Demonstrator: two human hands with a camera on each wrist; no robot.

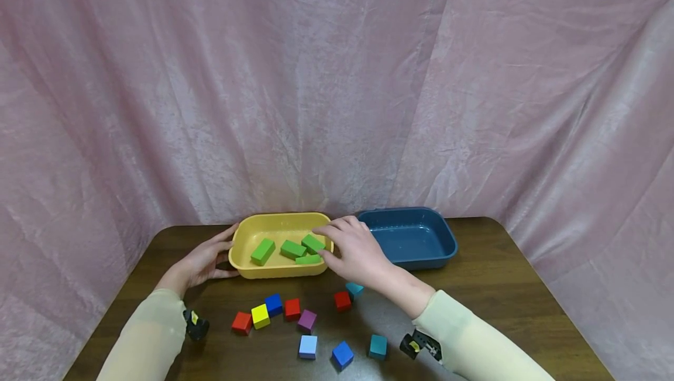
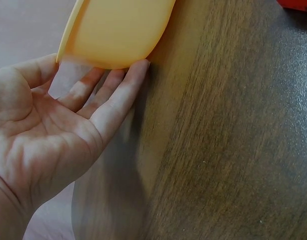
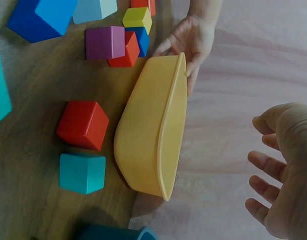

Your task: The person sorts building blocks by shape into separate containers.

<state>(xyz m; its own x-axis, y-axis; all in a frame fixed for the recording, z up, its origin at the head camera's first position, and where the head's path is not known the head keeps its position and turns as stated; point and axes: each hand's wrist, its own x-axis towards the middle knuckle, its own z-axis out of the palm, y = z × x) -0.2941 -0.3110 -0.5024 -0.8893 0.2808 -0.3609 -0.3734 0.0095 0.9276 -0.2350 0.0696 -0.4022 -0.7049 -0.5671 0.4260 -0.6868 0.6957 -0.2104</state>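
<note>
A yellow tray (image 1: 247,272) stands at the back of the table with several green blocks (image 1: 262,251) inside. My left hand (image 1: 206,258) is at its left end; in the left wrist view the thumb and extended fingertips (image 2: 138,67) touch the outside of the tray wall. Over the tray's right end hangs my right hand (image 1: 354,251), holding nothing, its fingers loosely bent and spread. In the right wrist view that hand (image 3: 283,170) shows up apart from the tray (image 3: 148,115), whose contents are hidden there.
A dark blue tray (image 1: 416,264) stands close to the right of the yellow one. In front lie loose blocks: red (image 1: 242,323), yellow (image 1: 260,316), purple (image 1: 307,321), light blue (image 1: 308,346), blue (image 1: 343,355) and teal (image 1: 378,346). A pink curtain (image 1: 316,88) hangs behind the table.
</note>
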